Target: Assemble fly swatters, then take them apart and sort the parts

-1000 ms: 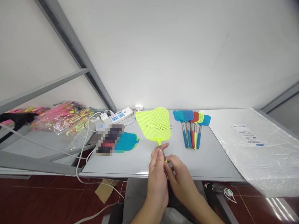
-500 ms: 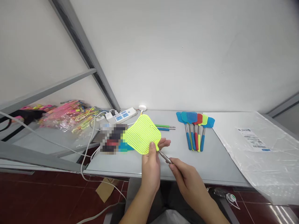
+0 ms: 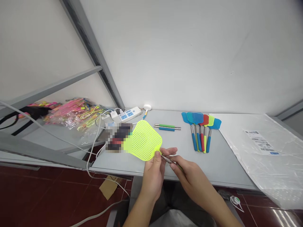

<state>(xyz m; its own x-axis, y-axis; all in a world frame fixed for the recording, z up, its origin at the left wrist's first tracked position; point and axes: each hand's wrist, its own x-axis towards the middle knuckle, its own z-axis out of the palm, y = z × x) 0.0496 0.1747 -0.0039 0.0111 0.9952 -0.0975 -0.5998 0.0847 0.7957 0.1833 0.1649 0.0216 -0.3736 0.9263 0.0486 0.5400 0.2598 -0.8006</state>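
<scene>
A yellow-green fly swatter (image 3: 145,141) is held in front of me above the table, its perforated head tilted to the upper left. My left hand (image 3: 154,171) pinches the base of that head, thumb on top, with some fingers stretched out behind. My right hand (image 3: 193,176) is closed round the metal shaft and the handle, most of which the palm hides. On the table behind lie a green handle rod (image 3: 168,125) and a blue handle rod (image 3: 166,129) with metal ends. Several fly swatters (image 3: 201,132) in blue, red and yellow-green lie fanned out to the right.
A power strip (image 3: 129,115) with plugs and white cables is at the back left. Bagged colourful items (image 3: 73,115) lie on the left shelf. A clear plastic bag (image 3: 258,164) covers the table's right end. Cardboard (image 3: 108,187) lies on the red floor.
The swatter has dropped slightly, and both hands stay on it. My view has shifted a little, and the green and blue rods behind the swatter now show more fully.
</scene>
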